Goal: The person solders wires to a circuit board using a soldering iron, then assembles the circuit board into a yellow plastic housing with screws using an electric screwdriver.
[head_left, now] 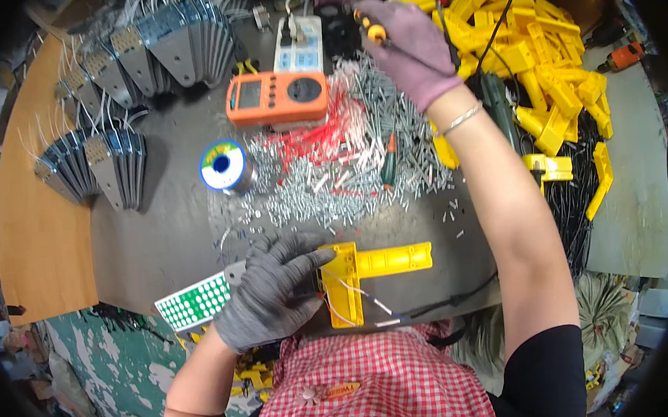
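Note:
My left hand (pixel 266 294), in a grey glove, is closed at the edge of a yellow plastic housing half (pixel 345 304) with a handle pointing right. Thin wires (pixel 371 299) come out over the housing. Under the same hand lies a grey metal plate with a green board (pixel 193 302) dotted white; the glove hides most of the plate. My right hand (pixel 412 52), in a pink glove, reaches to the back of the bench. Its fingers are wrapped round a tool with a yellow-and-black handle (pixel 372 31); the tool's working end cannot be made out.
Screws (pixel 310 202) and red-and-white sleeves (pixel 313 136) are heaped mid-bench beside a solder spool (pixel 223 167) and an orange multimeter (pixel 276 98). Behind stands a power strip (pixel 297 48). Metal plates (pixel 183 45) stand at back left; yellow housings (pixel 549 77) pile up at right.

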The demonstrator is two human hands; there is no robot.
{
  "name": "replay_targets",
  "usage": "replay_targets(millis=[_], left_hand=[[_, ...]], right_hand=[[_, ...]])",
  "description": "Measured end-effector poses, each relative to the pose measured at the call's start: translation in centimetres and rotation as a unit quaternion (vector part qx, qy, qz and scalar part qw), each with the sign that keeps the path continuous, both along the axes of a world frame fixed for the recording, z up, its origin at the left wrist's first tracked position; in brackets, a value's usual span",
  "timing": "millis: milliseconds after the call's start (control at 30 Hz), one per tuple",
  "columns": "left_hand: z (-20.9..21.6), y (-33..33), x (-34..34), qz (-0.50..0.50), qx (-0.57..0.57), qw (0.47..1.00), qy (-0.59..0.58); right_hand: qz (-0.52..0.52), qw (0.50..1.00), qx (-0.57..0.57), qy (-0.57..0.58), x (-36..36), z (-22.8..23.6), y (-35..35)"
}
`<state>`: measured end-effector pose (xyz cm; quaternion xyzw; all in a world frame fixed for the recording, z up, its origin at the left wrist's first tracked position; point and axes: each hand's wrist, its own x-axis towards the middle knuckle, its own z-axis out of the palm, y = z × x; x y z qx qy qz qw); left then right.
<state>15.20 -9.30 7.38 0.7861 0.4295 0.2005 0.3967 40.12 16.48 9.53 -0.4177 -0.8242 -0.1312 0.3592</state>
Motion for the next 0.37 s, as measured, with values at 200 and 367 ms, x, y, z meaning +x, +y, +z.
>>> replay_targets(millis=[200, 367], left_hand=[[1.0, -0.3, 3.8, -0.022, 0.205, 0.971, 0.123], [-2.4, -0.9, 3.3, -0.007, 0.170, 0.978, 0.120]], right_hand=[[-0.062, 0.995, -0.035, -0.066, 1.7, -1.4, -5.1], [0.072, 0.862, -0.502, -0.030, 2.1, 3.6, -16.4]])
